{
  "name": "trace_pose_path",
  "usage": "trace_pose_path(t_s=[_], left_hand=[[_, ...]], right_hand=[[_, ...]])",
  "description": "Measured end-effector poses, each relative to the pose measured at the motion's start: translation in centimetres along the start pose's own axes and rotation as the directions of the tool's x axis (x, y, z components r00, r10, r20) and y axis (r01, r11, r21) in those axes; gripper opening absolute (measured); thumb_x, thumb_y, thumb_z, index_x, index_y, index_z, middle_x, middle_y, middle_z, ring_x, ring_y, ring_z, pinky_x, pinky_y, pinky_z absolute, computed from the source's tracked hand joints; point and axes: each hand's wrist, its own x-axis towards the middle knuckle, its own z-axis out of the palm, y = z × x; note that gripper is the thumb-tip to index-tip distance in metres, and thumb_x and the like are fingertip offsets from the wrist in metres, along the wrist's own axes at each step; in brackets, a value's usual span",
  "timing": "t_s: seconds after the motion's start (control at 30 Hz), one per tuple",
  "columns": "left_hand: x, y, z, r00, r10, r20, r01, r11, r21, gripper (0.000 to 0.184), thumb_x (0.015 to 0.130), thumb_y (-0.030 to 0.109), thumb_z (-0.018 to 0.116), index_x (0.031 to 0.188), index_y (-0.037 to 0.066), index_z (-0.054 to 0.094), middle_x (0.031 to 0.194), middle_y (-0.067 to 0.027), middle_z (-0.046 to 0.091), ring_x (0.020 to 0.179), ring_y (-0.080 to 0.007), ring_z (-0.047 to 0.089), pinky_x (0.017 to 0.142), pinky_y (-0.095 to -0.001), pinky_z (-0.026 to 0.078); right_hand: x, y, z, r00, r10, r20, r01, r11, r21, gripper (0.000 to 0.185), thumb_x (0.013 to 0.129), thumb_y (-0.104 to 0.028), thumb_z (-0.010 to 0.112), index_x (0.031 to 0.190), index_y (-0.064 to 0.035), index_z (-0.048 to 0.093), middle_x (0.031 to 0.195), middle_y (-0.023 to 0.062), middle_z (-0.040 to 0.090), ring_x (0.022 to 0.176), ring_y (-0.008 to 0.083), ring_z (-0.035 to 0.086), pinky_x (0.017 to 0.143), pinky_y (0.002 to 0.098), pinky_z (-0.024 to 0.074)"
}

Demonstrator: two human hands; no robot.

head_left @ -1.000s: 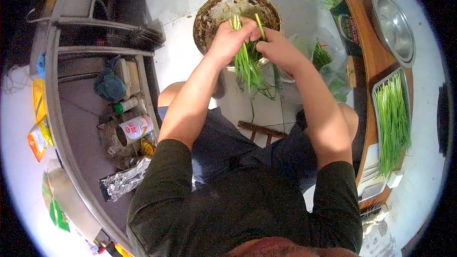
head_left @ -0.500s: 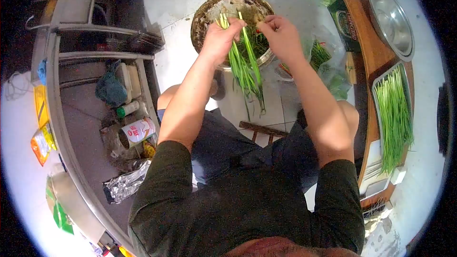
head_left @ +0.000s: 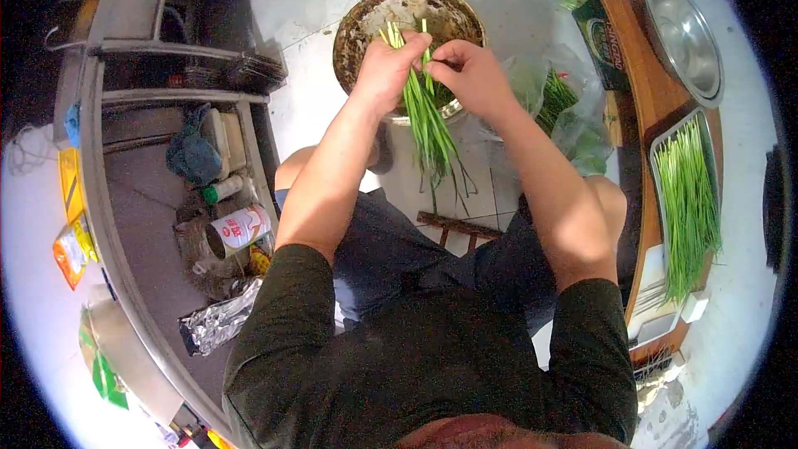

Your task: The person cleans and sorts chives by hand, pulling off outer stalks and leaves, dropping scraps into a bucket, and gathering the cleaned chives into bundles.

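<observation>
Green stalks (head_left: 430, 129) droop from the closed left hand (head_left: 387, 68) — right hand (head_left: 472, 76) alongside, grip unclear.

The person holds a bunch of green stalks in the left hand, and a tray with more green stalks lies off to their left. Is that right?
Not quite: the tray with more green stalks lies off to their right, as the head view shows. The left hand does hold a bunch of green stalks.

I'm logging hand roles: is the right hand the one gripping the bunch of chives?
No: the left hand grips the bunch of chives, with the right hand close beside it.
</observation>
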Motion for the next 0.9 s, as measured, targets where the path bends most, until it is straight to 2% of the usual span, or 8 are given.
trace_pose_path(t_s=[0.17, 0.27, 0.3, 0.4, 0.5, 0.7, 0.8, 0.9], left_hand=[[0.1, -0.1, -0.1, 1.000, -0.011, -0.025, 0.012, 1.000, 0.019, 0.020, 0.086, 0.021, 0.065, 0.075, 0.005, 0.061, 0.063, 0.0004, 0.054, 0.057, -0.0096, 0.049, 0.054, -0.0256, 0.039], [0.5, -0.4, -0.5, 0.999, 0.010, -0.037, -0.010, 1.000, 0.001, 0.019, 0.086, 0.020, 0.064, 0.073, 0.005, 0.062, 0.062, 0.0004, 0.054, 0.056, -0.0096, 0.048, 0.053, -0.0255, 0.038], [0.4, -0.2, -0.7, 1.000, 0.007, -0.024, -0.007, 1.000, 0.000, 0.019, 0.086, 0.019, 0.064, 0.074, 0.005, 0.062, 0.062, 0.0006, 0.054, 0.056, -0.0095, 0.048, 0.053, -0.0253, 0.038], [0.4, -0.1, -0.8, 1.000, 0.001, -0.005, -0.001, 1.000, -0.017, 0.019, 0.087, 0.019, 0.062, 0.074, 0.006, 0.062, 0.061, 0.0013, 0.054, 0.055, -0.0092, 0.047, 0.053, -0.0248, 0.038], [0.2, 0.3, -0.6, 1.000, -0.006, -0.018, 0.006, 1.000, 0.002, 0.019, 0.086, 0.019, 0.063, 0.073, 0.006, 0.061, 0.061, 0.0014, 0.054, 0.055, -0.0091, 0.048, 0.053, -0.0246, 0.038], [0.3, 0.0, -0.8, 1.000, -0.005, -0.012, 0.005, 1.000, 0.004, 0.019, 0.086, 0.020, 0.064, 0.073, 0.006, 0.061, 0.062, 0.0015, 0.054, 0.056, -0.0091, 0.048, 0.053, -0.0248, 0.038], [0.2, 0.2, -0.7, 1.000, -0.001, -0.020, 0.001, 1.000, 0.012, 0.020, 0.086, 0.020, 0.064, 0.072, 0.006, 0.061, 0.062, 0.0014, 0.053, 0.056, -0.0093, 0.047, 0.053, -0.0251, 0.038], [0.0, 0.4, -0.6, 1.000, -0.011, -0.021, 0.011, 1.000, 0.000, 0.021, 0.086, 0.020, 0.064, 0.071, 0.006, 0.060, 0.062, 0.0014, 0.053, 0.056, -0.0094, 0.047, 0.053, -0.0253, 0.038]], right_hand=[[0.3, 1.0, 0.7, 0.989, -0.072, -0.132, 0.087, 0.990, 0.110, 0.030, 0.084, -0.025, 0.063, 0.098, 0.0003, 0.062, 0.082, 0.0100, 0.068, 0.075, 0.0183, 0.063, 0.074, 0.0313, 0.0493], [0.6, -0.7, -0.9, 0.979, 0.198, -0.039, -0.177, 0.937, 0.300, 0.026, 0.091, -0.023, 0.057, 0.098, 0.0020, 0.059, 0.089, 0.0082, 0.067, 0.081, 0.0132, 0.062, 0.080, 0.0274, 0.0468], [0.7, -1.2, -1.1, 0.958, 0.284, -0.038, -0.253, 0.901, 0.351, 0.033, 0.096, -0.030, 0.048, 0.096, 0.0004, 0.059, 0.090, 0.0104, 0.068, 0.084, 0.0168, 0.063, 0.083, 0.0297, 0.0470], [1.1, -1.2, -1.1, 0.957, 0.291, -0.015, -0.218, 0.750, 0.625, 0.033, 0.099, -0.029, 0.043, 0.096, -0.0012, 0.059, 0.091, 0.0128, 0.068, 0.087, 0.0186, 0.064, 0.083, 0.0307, 0.0467], [0.9, -2.0, -1.8, 0.917, 0.364, 0.160, -0.360, 0.588, 0.724, 0.035, 0.100, -0.028, 0.039, 0.091, -0.0024, 0.060, 0.094, 0.0128, 0.068, 0.090, 0.0196, 0.064, 0.086, 0.0322, 0.0461], [1.1, -1.1, -1.4, 0.945, 0.324, 0.036, -0.268, 0.709, 0.652, 0.029, 0.093, -0.028, 0.051, 0.098, -0.0019, 0.064, 0.090, 0.0089, 0.068, 0.082, 0.0172, 0.063, 0.083, 0.0293, 0.0451], [1.9, 0.5, -1.6, 0.948, 0.319, -0.001, -0.288, 0.856, 0.428, 0.030, 0.091, -0.024, 0.053, 0.109, -0.0011, 0.062, 0.090, 0.0094, 0.067, 0.083, 0.0166, 0.062, 0.082, 0.0292, 0.0450], [1.2, -0.9, -1.4, 0.932, 0.363, -0.011, -0.342, 0.888, 0.306, 0.034, 0.089, -0.023, 0.056, 0.112, 0.0011, 0.060, 0.091, 0.0095, 0.067, 0.089, 0.0178, 0.062, 0.081, 0.0300, 0.0463]])
